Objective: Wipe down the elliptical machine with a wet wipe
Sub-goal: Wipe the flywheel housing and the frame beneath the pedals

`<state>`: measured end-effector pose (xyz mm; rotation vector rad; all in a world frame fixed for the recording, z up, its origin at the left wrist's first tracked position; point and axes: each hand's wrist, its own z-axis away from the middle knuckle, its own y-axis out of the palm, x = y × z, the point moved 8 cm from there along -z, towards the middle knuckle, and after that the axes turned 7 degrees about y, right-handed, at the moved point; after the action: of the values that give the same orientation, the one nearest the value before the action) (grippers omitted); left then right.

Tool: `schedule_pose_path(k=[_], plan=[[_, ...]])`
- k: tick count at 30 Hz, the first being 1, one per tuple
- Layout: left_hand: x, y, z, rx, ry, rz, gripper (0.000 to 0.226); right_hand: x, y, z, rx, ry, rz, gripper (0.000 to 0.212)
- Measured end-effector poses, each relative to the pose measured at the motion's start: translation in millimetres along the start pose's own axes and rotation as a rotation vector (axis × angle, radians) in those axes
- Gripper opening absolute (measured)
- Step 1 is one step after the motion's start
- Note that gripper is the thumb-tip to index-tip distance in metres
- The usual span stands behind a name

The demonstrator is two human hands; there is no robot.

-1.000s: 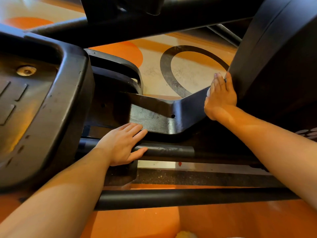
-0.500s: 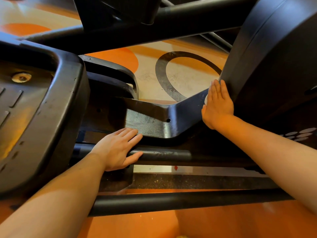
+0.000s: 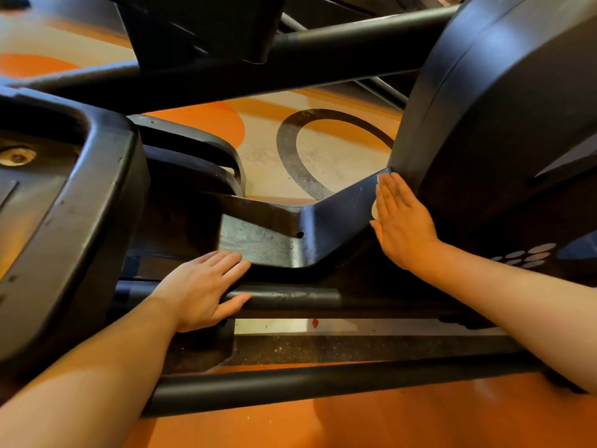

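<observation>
The black elliptical machine fills the view, with a bent frame plate (image 3: 323, 227) in the middle and a large rounded housing (image 3: 504, 101) at the right. My right hand (image 3: 402, 223) lies flat with straight fingers against the plate's sloping right end, next to the housing. It presses a white wet wipe (image 3: 375, 210), of which only a sliver shows at the palm's left edge. My left hand (image 3: 202, 291) rests flat with straight fingers on a lower black bar (image 3: 290, 299), fingertips at the plate's near edge.
A big black foot pedal (image 3: 74, 221) stands at the left. Black rails (image 3: 323, 383) cross the view low down, and a thick bar (image 3: 290, 56) crosses above. The floor (image 3: 339, 163) is orange and beige with a dark ring pattern.
My right hand has slid a little down and right along the sloping plate, staying flat on the wipe. My left hand keeps its place on the lower bar.
</observation>
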<state>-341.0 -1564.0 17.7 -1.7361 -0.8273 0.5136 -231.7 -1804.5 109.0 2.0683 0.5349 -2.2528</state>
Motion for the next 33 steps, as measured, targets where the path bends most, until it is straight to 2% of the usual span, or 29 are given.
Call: schedule_pose_path(k=[9, 13, 23, 29, 33], plan=[[2, 3, 1, 0.009, -0.017, 0.036, 0.066, -5, 4, -22, 0.078, -0.009, 0.039, 0.066], [1, 2, 1, -0.019, -0.025, 0.067, 0.070, -11, 6, -32, 0.121, -0.008, 0.227, 0.072], [-3, 3, 0, -0.055, -0.015, 0.084, 0.071, -30, 8, -31, 0.068, -0.016, 0.567, 0.089], [-1, 6, -2, -0.046, -0.031, 0.118, 0.069, -45, 0, -39, 0.057, 0.065, 0.575, 0.094], [1, 11, 0, -0.031, -0.047, 0.144, 0.069, -43, -4, -34, 0.009, 0.059, 0.452, 0.083]])
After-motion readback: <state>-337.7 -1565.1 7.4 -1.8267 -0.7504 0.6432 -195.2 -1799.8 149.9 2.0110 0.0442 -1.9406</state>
